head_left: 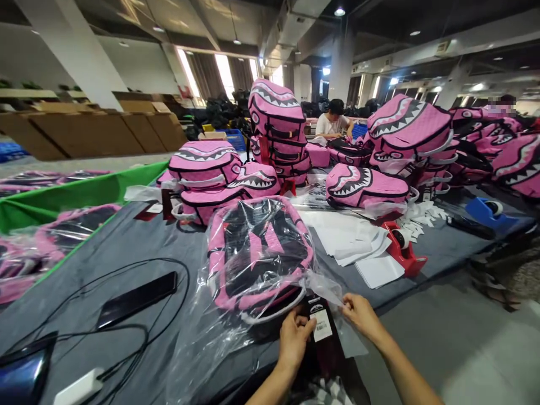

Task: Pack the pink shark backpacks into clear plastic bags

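Note:
A pink and black backpack (259, 247) lies in a clear plastic bag (198, 343) on the table in front of me, its strap side up. Just below its near edge, my left hand (294, 340) is closed, thumb and fingers pinched at the edge of a black hang tag with a white barcode label (321, 324). The fingertips are partly hidden there. To the right, my right hand (360, 315) pinches the loose edge of the plastic bag between thumb and fingers. Part of the bag's film hangs down beside the tag.
Pink shark-mouth backpacks (278, 112) stand stacked behind. On the right are white paper sheets (379, 271), a red tape dispenser (403, 250) and a blue tape dispenser (489, 212). A phone (137, 299) and cables lie left. A co-worker (333, 121) sits beyond the stacks.

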